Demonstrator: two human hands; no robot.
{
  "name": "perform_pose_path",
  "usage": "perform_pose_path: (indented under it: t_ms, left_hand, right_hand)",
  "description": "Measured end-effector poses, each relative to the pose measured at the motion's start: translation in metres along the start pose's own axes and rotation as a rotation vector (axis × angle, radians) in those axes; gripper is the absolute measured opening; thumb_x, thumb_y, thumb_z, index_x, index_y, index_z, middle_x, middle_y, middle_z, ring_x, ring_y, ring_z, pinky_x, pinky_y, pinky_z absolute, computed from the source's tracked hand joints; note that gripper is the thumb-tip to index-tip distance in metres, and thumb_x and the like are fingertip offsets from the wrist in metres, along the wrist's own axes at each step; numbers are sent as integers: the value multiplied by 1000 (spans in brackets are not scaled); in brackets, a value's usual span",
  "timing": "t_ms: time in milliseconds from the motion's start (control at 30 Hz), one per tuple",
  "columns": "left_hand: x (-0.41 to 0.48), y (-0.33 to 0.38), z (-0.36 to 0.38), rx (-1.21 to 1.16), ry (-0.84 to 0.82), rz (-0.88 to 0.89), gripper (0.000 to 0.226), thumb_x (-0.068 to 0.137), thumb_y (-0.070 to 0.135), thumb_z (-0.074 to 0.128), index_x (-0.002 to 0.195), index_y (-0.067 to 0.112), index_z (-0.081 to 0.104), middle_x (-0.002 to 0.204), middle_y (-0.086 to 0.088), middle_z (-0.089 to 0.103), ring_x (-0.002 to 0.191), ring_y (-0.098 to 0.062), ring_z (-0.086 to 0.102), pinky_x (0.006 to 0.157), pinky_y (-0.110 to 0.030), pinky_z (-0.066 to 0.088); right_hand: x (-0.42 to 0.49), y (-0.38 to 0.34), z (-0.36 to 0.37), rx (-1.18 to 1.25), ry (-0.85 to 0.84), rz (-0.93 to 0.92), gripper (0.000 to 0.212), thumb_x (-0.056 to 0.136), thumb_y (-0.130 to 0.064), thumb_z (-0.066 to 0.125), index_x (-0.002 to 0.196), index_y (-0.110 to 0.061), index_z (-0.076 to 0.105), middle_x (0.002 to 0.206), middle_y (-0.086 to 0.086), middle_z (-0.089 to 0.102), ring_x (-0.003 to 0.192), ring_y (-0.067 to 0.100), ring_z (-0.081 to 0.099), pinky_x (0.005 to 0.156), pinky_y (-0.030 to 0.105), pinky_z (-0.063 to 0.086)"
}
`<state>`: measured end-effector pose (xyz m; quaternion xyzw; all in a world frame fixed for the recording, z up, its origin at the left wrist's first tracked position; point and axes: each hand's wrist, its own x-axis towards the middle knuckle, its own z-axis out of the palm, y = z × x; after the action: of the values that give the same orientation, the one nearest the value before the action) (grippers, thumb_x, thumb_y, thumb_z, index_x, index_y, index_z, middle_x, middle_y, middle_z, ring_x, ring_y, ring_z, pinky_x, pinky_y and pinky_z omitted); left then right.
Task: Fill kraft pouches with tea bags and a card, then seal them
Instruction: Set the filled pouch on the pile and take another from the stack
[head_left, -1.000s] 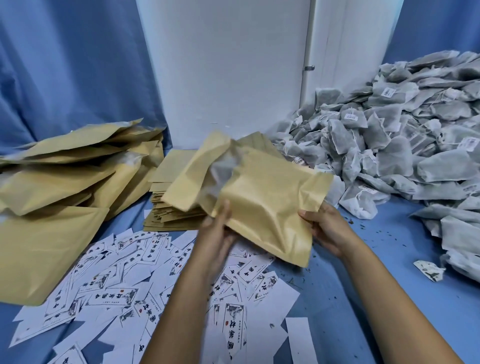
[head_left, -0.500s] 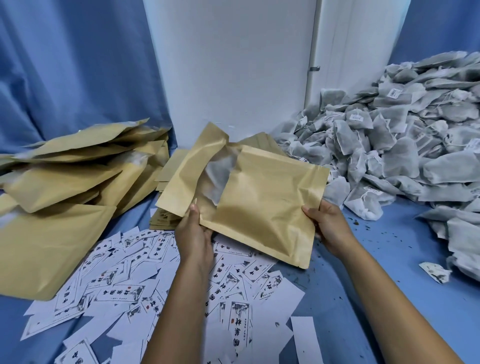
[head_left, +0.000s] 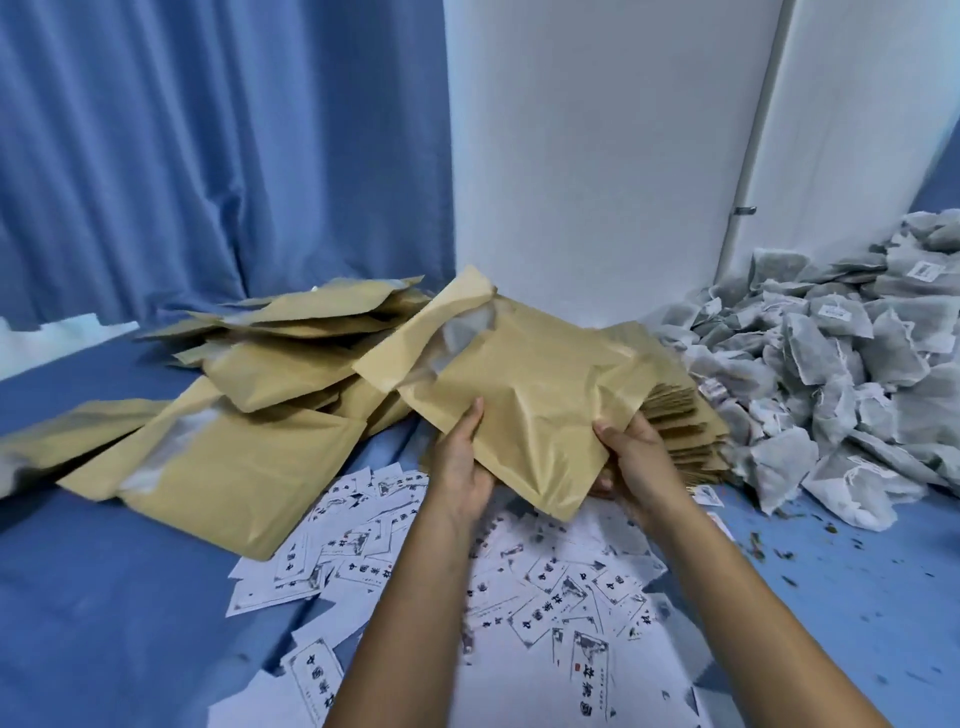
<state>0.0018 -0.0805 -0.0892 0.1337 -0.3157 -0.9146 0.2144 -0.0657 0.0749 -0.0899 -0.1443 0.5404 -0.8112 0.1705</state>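
Observation:
Both hands hold one bulging kraft pouch (head_left: 535, 384) above the blue table, its mouth pointing up and to the left with a clear window showing. My left hand (head_left: 462, 457) grips its lower left edge, thumb on top. My right hand (head_left: 634, 457) grips the lower right corner, fingers underneath. White printed cards (head_left: 545, 582) lie scattered below the hands. A heap of grey tea bags (head_left: 841, 364) fills the right side. Filled kraft pouches (head_left: 249, 395) are piled at the left.
A stack of flat empty pouches (head_left: 691, 431) sits behind my right hand. A blue curtain (head_left: 208, 145) hangs at the back left and a white panel (head_left: 597, 156) stands behind the middle. Tea crumbs (head_left: 769, 540) speckle the blue cloth at right.
The view has swung left, so the filled-pouch pile fills more of the frame. The held pouch has moved toward that pile, and both hands have shifted closer together on its lower edge.

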Motion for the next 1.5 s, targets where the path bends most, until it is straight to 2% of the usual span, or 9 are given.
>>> perform_pose_path:
  t_ms: [200, 367, 500, 600, 767, 967, 1200, 1367, 1500]
  left_hand:
    - [-14, 46, -32, 164, -13, -12, 40, 91, 9, 57, 129, -2, 53, 107, -15, 69, 85, -21, 70, 62, -30, 57]
    - [19, 161, -3, -75, -176, 198, 40, 100, 34, 41, 124, 5, 53, 130, -19, 56, 120, -33, 53, 105, -48, 39]
    - [48, 197, -16, 199, 5, 81, 63, 93, 57, 41, 140, 15, 33, 147, -23, 33, 130, -41, 40, 109, -53, 30]
    - [54, 168, -41, 517, 132, -98, 82, 91, 56, 47, 149, 9, 12, 145, -27, 30, 124, -40, 48, 97, -51, 40]
    - [62, 123, -54, 616, 59, -207, 62, 97, 45, 44, 140, 2, 33, 133, -19, 52, 115, -30, 56, 97, -43, 44]
    - [60, 85, -39, 901, 162, -131, 48, 94, 38, 55, 127, 3, 51, 116, -13, 61, 82, -21, 60, 76, -34, 52]
    - [60, 67, -37, 1195, 340, 45, 60, 89, 12, 65, 138, -5, 35, 127, -17, 52, 108, -31, 60, 93, -43, 51]
    - [43, 65, -35, 1391, 285, -376, 7, 95, 4, 53, 101, 2, 50, 69, -8, 68, 40, -11, 60, 37, -22, 45]
    - [32, 57, -21, 1806, 146, -667, 15, 97, 18, 49, 95, 6, 57, 78, -1, 73, 57, -7, 67, 71, -19, 56]
  right_hand:
    - [20, 19, 97, 107, -45, 41, 32, 99, 1, 37, 124, -15, 50, 94, 4, 63, 62, 8, 62, 41, 21, 50]
    - [54, -14, 194, 480, -380, 109, 38, 101, -13, 39, 139, -8, 40, 138, 10, 49, 126, 22, 47, 110, 33, 37]
    - [80, -12, 181, -800, -395, -279, 54, 91, -18, 59, 140, -10, 37, 145, 10, 41, 125, 18, 45, 102, 16, 37]
    - [95, 8, 121, -1743, -217, -193, 76, 90, -37, 57, 149, -9, 17, 157, 18, 10, 145, 31, 11, 117, 40, 17]
    - [84, 42, 66, -2213, -108, -125, 62, 98, -47, 29, 142, -3, 31, 140, 23, 44, 132, 34, 39, 114, 45, 16]
    - [67, 32, 55, -2216, -153, -502, 23, 87, -3, 42, 100, -12, 58, 95, 6, 68, 89, 25, 61, 94, 33, 33]
    - [28, 35, 16, -1589, 24, -639, 21, 93, -23, 51, 94, -17, 70, 111, -1, 68, 101, 19, 54, 92, 31, 36]
    - [29, -6, -45, -1209, 655, -102, 62, 80, -17, 69, 132, 1, 39, 136, 24, 43, 123, 40, 42, 100, 47, 37]
    - [25, -10, -82, -685, 502, 110, 33, 75, -14, 78, 98, 1, 58, 105, 20, 63, 88, 30, 61, 73, 38, 49]
